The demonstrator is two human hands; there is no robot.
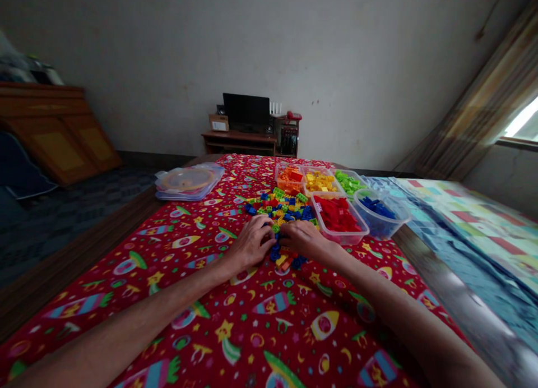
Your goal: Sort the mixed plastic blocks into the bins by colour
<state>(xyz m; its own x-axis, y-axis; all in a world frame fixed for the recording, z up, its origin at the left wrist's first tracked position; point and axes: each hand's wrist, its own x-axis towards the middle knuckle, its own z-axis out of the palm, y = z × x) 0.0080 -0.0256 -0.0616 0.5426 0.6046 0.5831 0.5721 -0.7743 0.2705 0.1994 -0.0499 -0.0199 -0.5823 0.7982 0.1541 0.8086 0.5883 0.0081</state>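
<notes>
A heap of small mixed-colour plastic bricks (281, 208) lies on the red rocket-print cloth (202, 298). My left hand (251, 244) rests at the heap's near left edge, fingers curled down onto the bricks. My right hand (303, 238) lies at the near right edge, its fingers bent into the pile. The two hands almost meet around a green brick (276, 229). What each hand grips, if anything, is hidden by the fingers.
Behind the heap stand clear tubs of sorted bricks: orange (290, 178), yellow (320, 181), green (348, 181), red (338, 215), and a round tub of blue (379, 209). Stacked lids (188, 181) lie far left. The table's edge (445, 287) runs along the right.
</notes>
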